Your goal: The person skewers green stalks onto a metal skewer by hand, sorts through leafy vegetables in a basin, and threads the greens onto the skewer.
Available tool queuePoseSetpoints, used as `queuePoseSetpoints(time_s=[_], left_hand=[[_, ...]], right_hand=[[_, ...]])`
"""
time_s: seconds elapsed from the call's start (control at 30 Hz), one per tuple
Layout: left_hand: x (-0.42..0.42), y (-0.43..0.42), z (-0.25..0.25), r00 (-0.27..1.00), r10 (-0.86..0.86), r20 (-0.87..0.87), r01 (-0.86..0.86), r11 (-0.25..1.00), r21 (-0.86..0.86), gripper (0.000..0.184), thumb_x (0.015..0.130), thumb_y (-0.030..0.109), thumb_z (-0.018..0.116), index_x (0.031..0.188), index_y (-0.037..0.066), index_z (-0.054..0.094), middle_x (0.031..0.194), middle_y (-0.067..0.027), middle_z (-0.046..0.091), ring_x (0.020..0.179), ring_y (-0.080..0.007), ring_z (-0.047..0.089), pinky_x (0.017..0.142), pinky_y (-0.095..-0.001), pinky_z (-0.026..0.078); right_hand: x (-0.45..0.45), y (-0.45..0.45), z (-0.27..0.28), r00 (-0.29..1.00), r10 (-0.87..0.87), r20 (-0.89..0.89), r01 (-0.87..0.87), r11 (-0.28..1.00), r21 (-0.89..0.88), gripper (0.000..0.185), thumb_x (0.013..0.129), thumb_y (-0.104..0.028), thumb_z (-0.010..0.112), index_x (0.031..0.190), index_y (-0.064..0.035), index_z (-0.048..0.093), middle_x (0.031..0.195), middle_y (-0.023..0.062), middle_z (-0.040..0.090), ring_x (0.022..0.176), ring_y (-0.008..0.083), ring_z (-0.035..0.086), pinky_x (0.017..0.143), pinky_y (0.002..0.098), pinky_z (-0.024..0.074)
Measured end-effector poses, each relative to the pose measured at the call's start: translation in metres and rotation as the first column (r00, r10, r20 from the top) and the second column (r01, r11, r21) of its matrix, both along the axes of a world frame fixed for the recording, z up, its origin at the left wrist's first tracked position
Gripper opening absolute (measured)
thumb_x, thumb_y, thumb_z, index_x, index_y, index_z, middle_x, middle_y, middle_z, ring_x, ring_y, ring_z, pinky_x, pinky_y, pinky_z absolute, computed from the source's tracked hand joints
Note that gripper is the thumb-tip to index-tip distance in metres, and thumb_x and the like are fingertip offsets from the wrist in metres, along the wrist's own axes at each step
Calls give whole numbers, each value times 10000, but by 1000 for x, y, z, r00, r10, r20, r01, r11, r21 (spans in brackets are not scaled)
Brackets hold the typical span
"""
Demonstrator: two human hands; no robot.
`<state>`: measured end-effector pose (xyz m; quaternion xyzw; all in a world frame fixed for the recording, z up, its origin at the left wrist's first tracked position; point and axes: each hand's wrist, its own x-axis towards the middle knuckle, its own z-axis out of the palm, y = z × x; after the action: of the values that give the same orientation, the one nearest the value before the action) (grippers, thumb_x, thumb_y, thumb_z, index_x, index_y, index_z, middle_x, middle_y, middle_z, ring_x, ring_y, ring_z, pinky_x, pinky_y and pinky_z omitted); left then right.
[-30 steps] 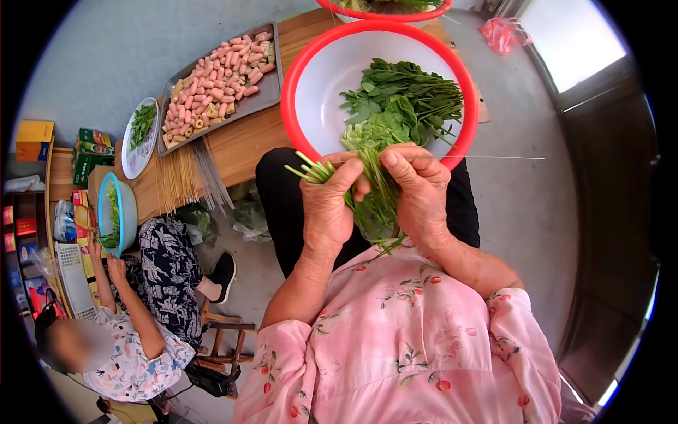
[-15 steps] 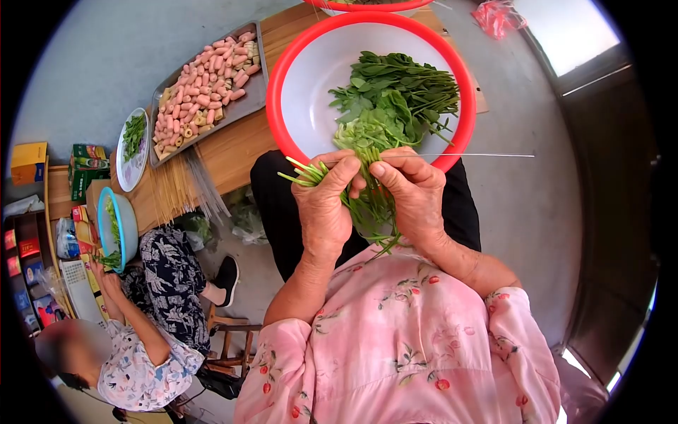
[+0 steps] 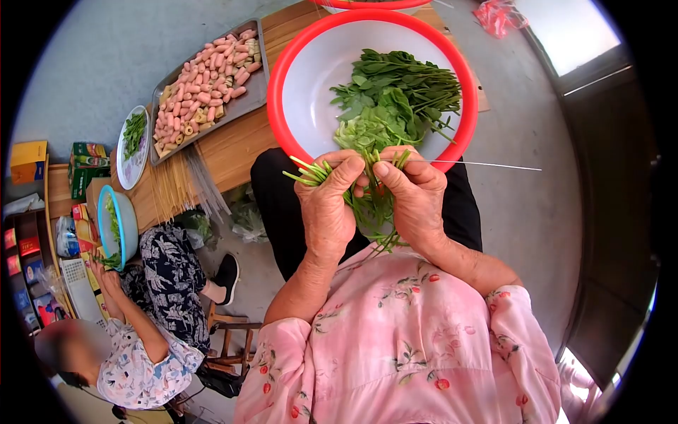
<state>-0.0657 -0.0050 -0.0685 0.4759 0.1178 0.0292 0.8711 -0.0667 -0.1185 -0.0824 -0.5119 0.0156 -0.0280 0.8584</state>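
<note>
My left hand is closed in a pinch on a bunch of leafy greens, pale cut stems sticking out left past the thumb. Close beside it, my right hand pinches a thin metal skewer that extends to the right. Several green stems rise between both thumbs, and the leaves hang below toward my lap. The fingers hide where skewer and stems meet. Just beyond my hands, the white basin with a red rim holds dark green leaves and paler lettuce-like leaves.
On the wooden table, a metal tray of pink sausage pieces stands near a plate of greens and loose skewers. Another person sits at left, hands by a blue basin. A red plastic bag lies at upper right.
The skewer's free end has dipped slightly and shifted a little right. More stem ends now show above my right thumb. Both hands stay close together.
</note>
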Motion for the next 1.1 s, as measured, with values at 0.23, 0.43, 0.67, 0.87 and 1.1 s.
queuePoseSetpoints(time_s=[0.23,0.43,0.67,0.87,1.1], left_hand=[[0,-1,4,1000,-16,1,16,1000,22,106,794,84,684,802,-14,644,725,-28,598,624,-103,503,561,-238,392],[-1,-1,3,999,10,33,-12,999,46,97,800,77,678,797,-14,646,733,-15,600,648,-98,486,602,-234,386],[-3,0,5,1000,-3,20,2,998,57,122,791,105,694,805,-9,653,718,-6,595,639,-89,474,600,-226,373],[-8,0,9,997,19,74,-28,992,121,131,789,121,700,808,-1,655,713,-8,593,633,-84,470,588,-217,361],[-14,3,17,995,89,41,-93,990,104,162,787,142,704,804,-9,648,691,-5,571,611,-93,459,580,-227,355]], right_hand=[[0,0,9,991,60,-121,-46,993,112,61,811,-15,655,854,26,644,872,40,596,718,99,551,655,235,455],[-2,2,5,999,20,-35,-19,999,37,96,810,-33,664,877,29,637,879,32,589,716,96,558,653,234,454],[0,0,18,988,142,-69,-137,988,66,69,807,-32,665,850,20,647,864,31,586,735,87,547,641,224,439],[-3,0,10,999,53,-7,-52,998,28,94,800,-46,680,872,6,648,839,22,584,738,75,533,636,212,428],[-13,-2,19,996,67,-67,-65,997,35,145,796,-30,673,932,14,651,910,56,625,819,116,569,779,252,451]])
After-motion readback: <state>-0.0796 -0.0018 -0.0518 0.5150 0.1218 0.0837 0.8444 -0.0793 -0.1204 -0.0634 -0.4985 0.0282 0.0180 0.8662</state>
